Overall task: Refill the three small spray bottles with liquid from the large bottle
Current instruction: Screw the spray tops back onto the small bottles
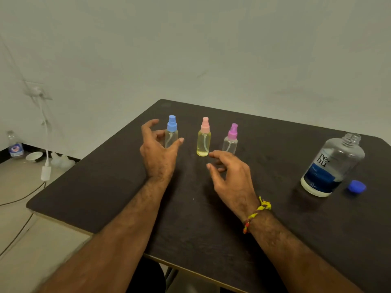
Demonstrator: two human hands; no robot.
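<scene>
Three small clear spray bottles stand upright in a row on the dark table (pixel 211 218). The blue-capped bottle (pixel 171 132) is on the left, the pink-capped bottle (pixel 204 138) with yellowish liquid in the middle, the purple-capped bottle (pixel 231 139) on the right. My left hand (pixel 157 152) is open, its fingers curled around the blue-capped bottle without clearly touching it. My right hand (pixel 230 178) is open just in front of the pink and purple bottles, holding nothing. The large clear bottle (pixel 332 166) with a blue label stands uncapped at the right, its blue cap (pixel 357 186) lying beside it.
The table's left edge runs diagonally near my left forearm. On the floor at the left are a plastic water bottle (pixel 14 145), a white bowl (pixel 34 156) and a white charger (pixel 46 172) with cables hanging from a wall socket. A wall stands behind the table.
</scene>
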